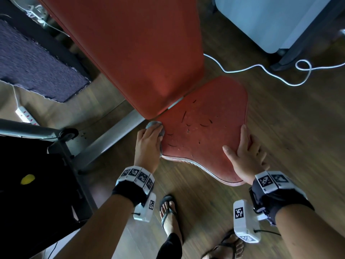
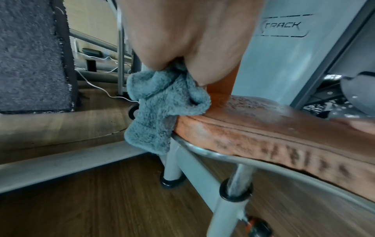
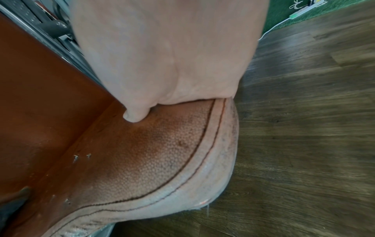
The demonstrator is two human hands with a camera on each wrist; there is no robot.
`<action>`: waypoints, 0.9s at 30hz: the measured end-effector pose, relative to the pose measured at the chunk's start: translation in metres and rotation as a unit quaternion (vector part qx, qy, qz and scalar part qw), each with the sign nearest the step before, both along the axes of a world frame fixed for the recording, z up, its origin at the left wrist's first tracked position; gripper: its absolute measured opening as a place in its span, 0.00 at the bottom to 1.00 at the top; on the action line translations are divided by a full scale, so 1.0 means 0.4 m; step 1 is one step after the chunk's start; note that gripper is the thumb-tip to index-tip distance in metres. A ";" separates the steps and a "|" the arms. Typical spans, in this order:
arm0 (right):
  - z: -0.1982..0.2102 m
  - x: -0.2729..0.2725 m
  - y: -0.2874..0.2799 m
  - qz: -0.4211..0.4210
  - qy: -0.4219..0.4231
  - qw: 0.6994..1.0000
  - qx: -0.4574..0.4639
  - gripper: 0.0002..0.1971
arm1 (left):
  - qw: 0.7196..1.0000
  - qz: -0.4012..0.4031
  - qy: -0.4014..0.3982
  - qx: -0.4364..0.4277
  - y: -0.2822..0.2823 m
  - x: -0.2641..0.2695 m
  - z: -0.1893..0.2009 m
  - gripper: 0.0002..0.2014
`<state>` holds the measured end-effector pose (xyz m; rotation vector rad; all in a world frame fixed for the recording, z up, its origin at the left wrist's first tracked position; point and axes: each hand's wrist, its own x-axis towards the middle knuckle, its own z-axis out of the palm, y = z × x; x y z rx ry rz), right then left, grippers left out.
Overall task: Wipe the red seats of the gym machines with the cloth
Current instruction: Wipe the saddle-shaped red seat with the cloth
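Note:
A worn red seat (image 1: 201, 131) with dark cracks sits below a long red backrest (image 1: 134, 49). My left hand (image 1: 147, 143) grips a bunched grey cloth (image 2: 162, 104) and presses it on the seat's left edge near the backrest gap. In the head view only bits of the cloth (image 1: 152, 125) show past the fingers. My right hand (image 1: 244, 157) lies on the seat's right edge, fingers straight along the rim and thumb spread on top. In the right wrist view the palm (image 3: 172, 64) rests on the seat (image 3: 142, 152) by its stitched border.
Grey steel frame tubes (image 1: 110, 137) run under the seat to the left. A white cable (image 1: 261, 70) loops on the wooden floor at the right, near a pale machine housing (image 1: 270, 21). A power strip (image 1: 26, 114) and a dark mat (image 1: 37, 62) lie at left. My sandalled feet (image 1: 169, 214) stand below.

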<state>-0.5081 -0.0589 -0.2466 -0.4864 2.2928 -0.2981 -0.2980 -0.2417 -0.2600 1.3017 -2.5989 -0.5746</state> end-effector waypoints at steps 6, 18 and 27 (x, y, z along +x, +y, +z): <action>0.007 0.002 -0.003 -0.001 0.002 1.000 0.008 0.40 | 0.996 -0.077 -0.048 0.003 0.025 0.023 0.019 0.18; 0.002 -0.001 -0.001 0.005 -0.008 1.000 0.002 0.40 | 0.976 -0.211 -0.057 -0.002 -0.059 0.016 0.019 0.18; 0.001 -0.002 -0.003 0.002 -0.006 1.000 0.001 0.41 | 0.950 -0.288 -0.115 -0.018 -0.093 0.016 0.032 0.28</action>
